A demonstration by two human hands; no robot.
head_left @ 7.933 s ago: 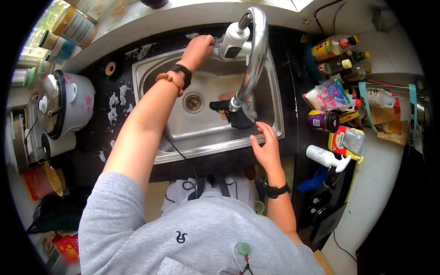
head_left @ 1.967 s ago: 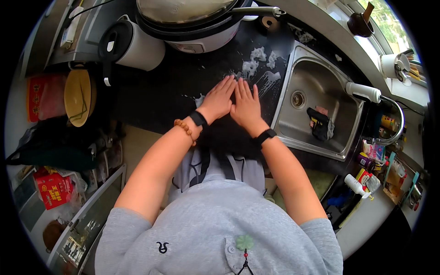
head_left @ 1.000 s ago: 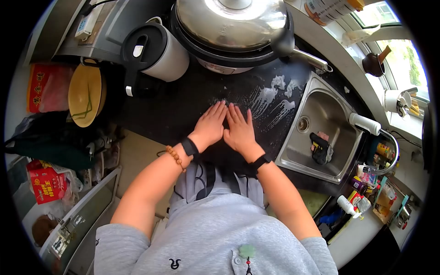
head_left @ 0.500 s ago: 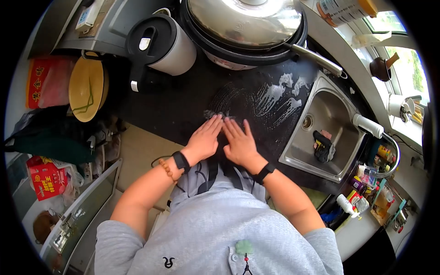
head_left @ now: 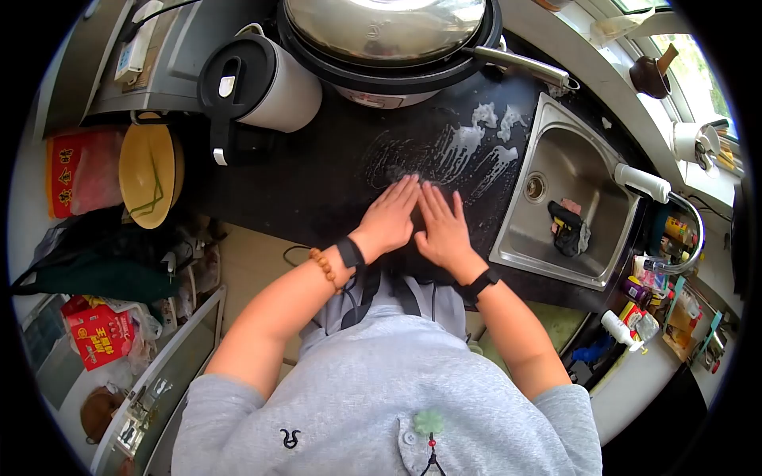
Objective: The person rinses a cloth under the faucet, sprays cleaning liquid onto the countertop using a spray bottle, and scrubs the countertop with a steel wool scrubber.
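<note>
Working the foam (head_left: 459, 148) over the black countertop (head_left: 278, 189) seems to suit flat, broad contact, and both hands are placed for that. The left hand (head_left: 387, 220) lies palm down, its fingers straight and pressed together. The right hand (head_left: 446, 232) mirrors it, fingers extended with the outermost one slightly apart. Their fingertips almost meet at the near side of a thin smeared patch (head_left: 389, 159). Neither visibly grips anything; whether something thin lies under them, one cannot tell.

The thickest foam sits in white clumps and streaks beyond and to the right of the hands, towards the sink (head_left: 548, 267). Even pressure through all the fingers, with overlapping strokes, would probably cover the surface better than short dabs. Strokes are best kept clear of the grey jug (head_left: 284, 89) and the lidded pot (head_left: 389, 33) at the back, and eased near the front edge so that suds do not run over. A dark cloth bundle (head_left: 567, 232) lies in the sink, well apart from both hands.
</note>
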